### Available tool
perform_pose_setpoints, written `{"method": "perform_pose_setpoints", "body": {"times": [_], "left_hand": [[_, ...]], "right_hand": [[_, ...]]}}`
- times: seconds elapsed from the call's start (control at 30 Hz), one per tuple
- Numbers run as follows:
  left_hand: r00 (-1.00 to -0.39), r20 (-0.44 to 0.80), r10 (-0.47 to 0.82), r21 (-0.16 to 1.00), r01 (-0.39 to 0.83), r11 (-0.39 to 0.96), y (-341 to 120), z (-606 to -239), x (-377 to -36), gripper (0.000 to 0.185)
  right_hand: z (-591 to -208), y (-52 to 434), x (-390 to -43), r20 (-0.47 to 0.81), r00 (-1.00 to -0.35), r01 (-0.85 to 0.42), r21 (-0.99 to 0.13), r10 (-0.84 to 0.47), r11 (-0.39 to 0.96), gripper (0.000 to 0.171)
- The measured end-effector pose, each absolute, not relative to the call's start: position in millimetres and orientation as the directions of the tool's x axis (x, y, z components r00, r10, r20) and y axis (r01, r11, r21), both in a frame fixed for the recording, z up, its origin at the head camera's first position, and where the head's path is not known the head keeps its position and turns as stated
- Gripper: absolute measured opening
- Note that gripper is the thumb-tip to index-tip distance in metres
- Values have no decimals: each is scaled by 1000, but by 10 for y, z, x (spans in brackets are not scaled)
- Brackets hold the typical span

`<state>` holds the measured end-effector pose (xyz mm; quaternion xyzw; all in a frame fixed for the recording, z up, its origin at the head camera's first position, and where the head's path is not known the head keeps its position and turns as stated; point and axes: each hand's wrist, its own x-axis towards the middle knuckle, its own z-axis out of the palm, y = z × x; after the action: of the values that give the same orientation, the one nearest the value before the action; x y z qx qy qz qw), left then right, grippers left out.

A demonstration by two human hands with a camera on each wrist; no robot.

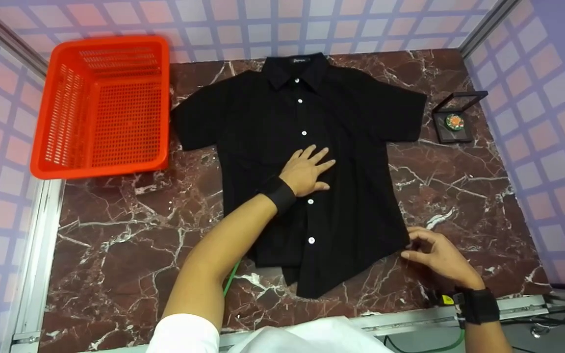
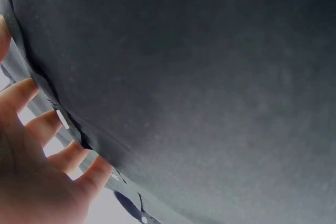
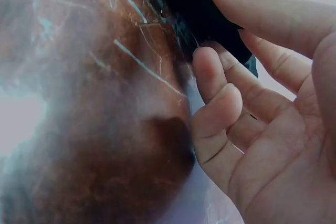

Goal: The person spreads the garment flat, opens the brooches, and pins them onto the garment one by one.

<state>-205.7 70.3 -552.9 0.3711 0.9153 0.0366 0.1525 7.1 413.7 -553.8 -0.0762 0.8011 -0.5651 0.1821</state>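
Observation:
A black short-sleeved shirt (image 1: 351,171) with white buttons lies front up, its collar toward the back wall. My left hand (image 1: 306,172) rests on the middle of its front with fingers spread beside the button strip. In the left wrist view, the fingertips of the left hand (image 2: 44,145) touch the dark cloth (image 2: 184,77). At the lower right hem corner, my right hand (image 1: 437,252) holds the edge with bent fingers. The right wrist view shows black cloth (image 3: 194,3) between the thumb and index finger of the right hand (image 3: 273,114). The shirt's bottom hem hangs unevenly, slanting down to a point near the button strip.
A red plastic basket (image 1: 165,162) stands at the back left, beside a sleeve. To the right of the other sleeve is a small black display case (image 1: 451,137) with its lid raised and a round coloured piece (image 1: 454,122) inside. Checked walls (image 1: 312,29) surround the marbled tabletop (image 1: 125,264).

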Motion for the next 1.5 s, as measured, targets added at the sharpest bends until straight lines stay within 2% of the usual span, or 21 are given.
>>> {"method": "perform_pose_setpoints", "body": {"times": [0.23, 0.4, 0.87, 1.13, 1.23, 1.33, 1.5], "left_hand": [[-680, -253, 689, 174, 668, 723, 697, -5525, -2052, 74], [-679, -254, 689, 181, 666, 724, 694, -5516, -2046, 74], [-678, -252, 690, 190, 665, 722, 690, -5506, -2037, 73], [-675, -251, 694, 194, 667, 719, 694, -5514, -2033, 74], [-674, -249, 695, 194, 669, 718, 697, -5511, -2031, 74], [-674, -246, 696, 190, 671, 717, 695, -5511, -2032, 74], [-674, -244, 697, 182, 674, 716, 693, -5518, -2039, 73]], "right_hand": [[-5560, 4142, 95, -206, -928, 70, -915, -312, 396, 17], [-5576, 4151, 108, -180, -930, 33, -909, -321, 414, 12], [-5544, 4154, 178, -168, -959, 83, -937, -230, 340, 11], [-5524, 4167, 200, -207, -938, 132, -954, -276, 269, 7], [-5530, 4164, 212, -251, -931, 166, -938, -265, 303, 9], [-5532, 4160, 222, -300, -925, 191, -897, -232, 398, 11], [-5536, 4158, 231, -327, -921, 161, -814, -211, 558, 13]]}}
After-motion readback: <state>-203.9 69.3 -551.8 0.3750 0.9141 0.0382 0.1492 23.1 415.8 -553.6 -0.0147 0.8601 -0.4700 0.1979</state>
